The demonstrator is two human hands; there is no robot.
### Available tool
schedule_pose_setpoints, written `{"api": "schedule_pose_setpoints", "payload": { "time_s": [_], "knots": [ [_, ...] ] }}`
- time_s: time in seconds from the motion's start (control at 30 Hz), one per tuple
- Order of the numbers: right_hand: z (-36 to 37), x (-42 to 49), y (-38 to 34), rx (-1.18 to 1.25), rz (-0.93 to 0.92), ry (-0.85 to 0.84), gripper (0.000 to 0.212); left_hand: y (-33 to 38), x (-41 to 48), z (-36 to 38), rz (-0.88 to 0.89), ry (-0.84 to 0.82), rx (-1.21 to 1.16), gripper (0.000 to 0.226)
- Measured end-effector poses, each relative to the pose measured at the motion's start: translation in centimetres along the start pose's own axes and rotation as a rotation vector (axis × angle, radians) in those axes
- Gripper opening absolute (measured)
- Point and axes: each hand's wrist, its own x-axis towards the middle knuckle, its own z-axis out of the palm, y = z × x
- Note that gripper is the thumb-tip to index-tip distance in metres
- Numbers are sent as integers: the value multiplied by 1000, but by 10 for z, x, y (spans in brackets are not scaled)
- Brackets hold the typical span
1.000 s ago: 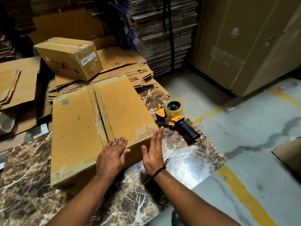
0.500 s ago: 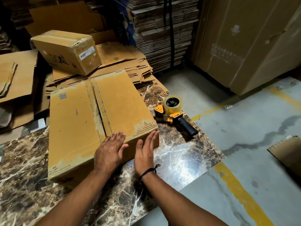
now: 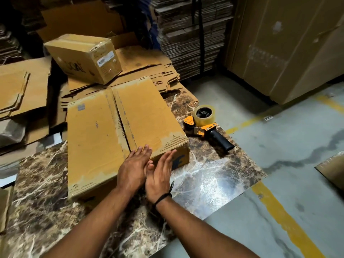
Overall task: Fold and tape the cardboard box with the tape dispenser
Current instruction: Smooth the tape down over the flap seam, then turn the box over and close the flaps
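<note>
Head view, single entry. Item one: large tan corrugated cardboard box (image 3: 115,138), rectangular, flaps folded shut. It sits on the brown veined marble tabletop (image 3: 214,174), with its long axis running away from me. The untaped centre seam (image 3: 121,123) follows that axis, and the surface is matte, scuffed and pale along the edges. Item two: my left hand (image 3: 133,170), fingers straight and flat on the box top at the near end of the seam, gripping nothing. Item three: my right hand (image 3: 159,175), black cord at the wrist, fingers straight against the near side face, likewise holding nothing. Item four: orange-and-black tape dispenser with a clear tape roll (image 3: 206,125). It lies on the marble just to the right of the box, with its black handle (image 3: 221,141) pointing toward me and rightward. My right hand is the nearer one, and I judge the reach to be forward and to the right. Item five: smaller sealed brown carton (image 3: 83,56) on flattened cardboard sheets (image 3: 149,71) behind. Item six: grey concrete floor with a yellow painted line (image 3: 279,211).
</note>
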Motion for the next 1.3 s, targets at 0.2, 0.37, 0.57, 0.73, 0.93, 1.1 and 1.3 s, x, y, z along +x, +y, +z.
{"api": "schedule_pose_setpoints", "payload": {
  "time_s": [0.2, 0.37, 0.57, 0.73, 0.93, 1.1, 1.3],
  "knots": [
    [-47, -10, 21, -318, -214, -151, 80, 5, -3, -5, -7, 8, -54, 49],
    [-97, 28, 1, -208, -253, 323, 42, 8, -6, -23, -146, 31, -377, 47],
    [-117, 132, -32, -458, -19, -155, 65, -9, -15, -28, -179, -45, 105, 68],
    [-98, 135, -30, -370, 2, -433, 57, -23, -29, -21, -165, -41, 141, 56],
    [-61, 27, -43, -271, -6, -293, 45, -102, -87, -39, -14, -13, 25, 55],
    [-29, -42, -46, -321, -145, -303, 46, -139, -139, -47, -73, 43, -154, 65],
    [-40, -6, -58, -371, -160, -176, 46, -108, -124, -49, -369, 270, -190, 63]
  ]
}}
